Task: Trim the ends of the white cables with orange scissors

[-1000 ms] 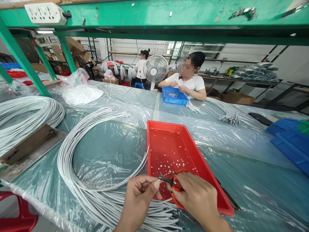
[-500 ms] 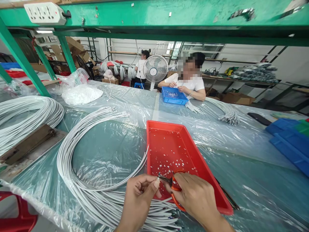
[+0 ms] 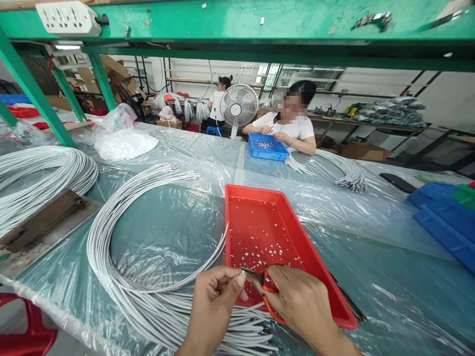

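Over the near end of a red tray (image 3: 260, 192), my left hand (image 3: 218, 301) pinches the tip of a white cable (image 3: 219, 252) between thumb and fingers. That cable arcs in from the left across the tray's edge. My right hand (image 3: 302, 296) is closed round the orange handles of a pair of scissors (image 3: 272, 309). The scissor blades point left and meet the cable tip at my left fingertips; whether they are fully closed is too small to tell. Small white scraps (image 3: 256, 249) lie scattered in the tray. Beneath my hands spreads a curved bundle of white cables (image 3: 106, 242).
Another cable coil (image 3: 70, 170) and a rusty metal block (image 3: 44, 220) are at left. Behind the tray, a co-worker (image 3: 297, 126) works over a blue tray (image 3: 269, 154). Blue bins (image 3: 441, 217) stand at right. A green beam (image 3: 237, 24) crosses overhead. A dark metal tool (image 3: 351, 301) lies beside the red tray.
Almost nothing differs. Both hands stay at the cable tip with the scissors, and the view has shifted very slightly.
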The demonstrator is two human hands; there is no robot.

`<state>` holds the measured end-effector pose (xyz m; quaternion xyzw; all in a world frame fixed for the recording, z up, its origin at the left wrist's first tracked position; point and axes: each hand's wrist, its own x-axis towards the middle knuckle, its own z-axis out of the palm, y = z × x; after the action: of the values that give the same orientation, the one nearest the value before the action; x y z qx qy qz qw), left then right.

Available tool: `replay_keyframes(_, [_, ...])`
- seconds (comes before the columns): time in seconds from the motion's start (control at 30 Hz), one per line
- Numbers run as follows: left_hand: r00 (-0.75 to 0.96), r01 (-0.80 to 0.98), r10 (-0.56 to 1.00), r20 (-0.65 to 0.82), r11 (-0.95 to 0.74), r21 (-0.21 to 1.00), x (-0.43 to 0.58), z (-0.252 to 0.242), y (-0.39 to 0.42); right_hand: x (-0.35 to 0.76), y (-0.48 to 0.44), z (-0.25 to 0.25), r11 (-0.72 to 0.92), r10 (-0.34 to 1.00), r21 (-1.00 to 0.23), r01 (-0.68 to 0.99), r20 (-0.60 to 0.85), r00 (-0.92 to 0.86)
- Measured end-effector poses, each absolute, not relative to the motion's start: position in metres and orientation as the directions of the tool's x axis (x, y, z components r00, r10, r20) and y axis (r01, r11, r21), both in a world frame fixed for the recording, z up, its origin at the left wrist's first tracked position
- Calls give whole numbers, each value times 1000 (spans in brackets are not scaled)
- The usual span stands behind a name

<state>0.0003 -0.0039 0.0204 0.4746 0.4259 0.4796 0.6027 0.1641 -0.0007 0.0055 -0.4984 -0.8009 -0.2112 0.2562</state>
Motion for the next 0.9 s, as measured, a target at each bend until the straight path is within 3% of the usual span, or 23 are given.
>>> replay_keyframes(0.17, [180, -148, 981, -67, 94, 984, -1, 17, -3, 167, -3, 2, 436, 710, -32, 899, 627, -322])
replay_keyframes(0.27, [181, -169, 980, -83, 114, 979, -2, 15, -2, 167, -4, -4, 412, 784, -224, 883, 581, -219])
replay_keyframes(0.4, [176, -203, 980, -88, 124, 971, -4, 15, -2, 165, -2, -3, 296, 916, -547, 783, 394, -70])
replay_keyframes(0.53, [190, -94, 980, -64, 83, 992, -6, 12, -8, 162, -2, 6, 228, 964, -723, 652, 263, -46])
replay_keyframes(0.67, [483, 235, 875, 38, -172, 957, -7, -9, -20, 161, -4, 7, 194, 976, -773, 605, 217, -35])
replay_keyframes(0.77, [694, 360, 710, 121, -488, 795, -7, -34, -27, 161, -5, 1, 180, 979, -762, 622, 203, -35])
replay_keyframes(0.83, [732, 413, 675, 92, -548, 727, -8, -47, -28, 160, -5, -3, 182, 979, -736, 652, 199, -48])
replay_keyframes(0.9, [747, 402, 660, 76, -540, 739, -12, -51, -26, 158, -5, -8, 190, 977, -694, 695, 205, -63])
